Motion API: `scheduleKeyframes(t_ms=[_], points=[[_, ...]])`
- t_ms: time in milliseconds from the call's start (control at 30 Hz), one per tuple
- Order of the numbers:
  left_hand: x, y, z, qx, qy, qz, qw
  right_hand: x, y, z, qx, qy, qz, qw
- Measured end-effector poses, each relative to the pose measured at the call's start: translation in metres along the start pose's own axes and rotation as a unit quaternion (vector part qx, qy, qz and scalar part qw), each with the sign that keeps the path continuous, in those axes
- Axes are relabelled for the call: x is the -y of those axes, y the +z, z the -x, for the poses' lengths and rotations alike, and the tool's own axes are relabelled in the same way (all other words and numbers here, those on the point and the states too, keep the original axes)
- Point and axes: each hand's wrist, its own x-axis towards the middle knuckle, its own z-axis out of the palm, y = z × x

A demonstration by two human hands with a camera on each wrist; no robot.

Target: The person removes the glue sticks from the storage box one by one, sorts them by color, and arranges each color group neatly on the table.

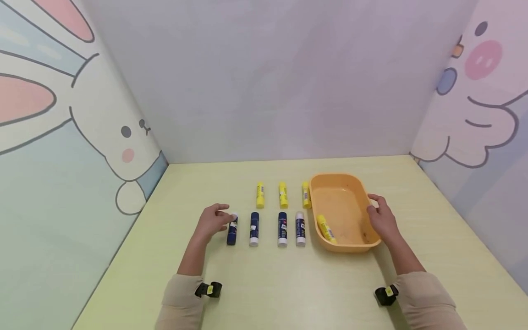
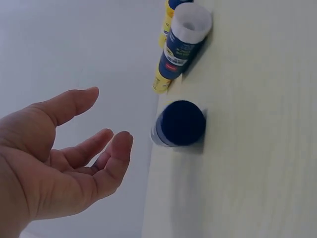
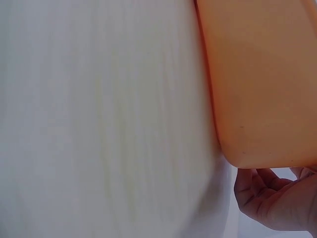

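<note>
My left hand [image 1: 212, 222] hovers by the leftmost dark blue glue stick [image 1: 232, 234], fingers relaxed and spread. In the left wrist view a gap shows between that hand [image 2: 74, 153] and the stick's dark blue end [image 2: 184, 124]. On the right, my right hand [image 1: 382, 219] grips the right rim of an orange plastic basin [image 1: 340, 197], thumb on the inner side. One yellow glue stick [image 1: 327, 229] lies inside, along the basin's left wall. From the right wrist view, curled fingers [image 3: 245, 186] show at the basin's outer side.
Further dark blue glue sticks [image 1: 254, 229] [image 1: 282, 229] and a pale-capped one [image 1: 300, 229] lie in the near row. Behind them are yellow glue sticks [image 1: 260, 195] [image 1: 283, 195], the last [image 1: 306, 195] right at the basin's left edge. Cartoon-printed walls [image 1: 264, 82] enclose the table.
</note>
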Motion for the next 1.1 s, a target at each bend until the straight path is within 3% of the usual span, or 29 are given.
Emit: scheduleKeyframes(t_ms=[333, 633, 1100], points=[[-0.028, 0.022, 0.0, 0.031, 0.017, 0.026, 0.999, -0.002, 0.004, 0.001, 0.004, 0.01, -0.001, 0.9999], [-0.056, 0.052, 0.001, 0.068, 0.042, 0.029, 0.9964, 0.003, -0.001, 0.001, -0.003, -0.002, 0.003, 1.0], [-0.09, 0.082, 0.0, 0.128, 0.091, 0.054, 0.986, 0.004, -0.001, 0.001, -0.001, 0.001, 0.01, 0.9999]])
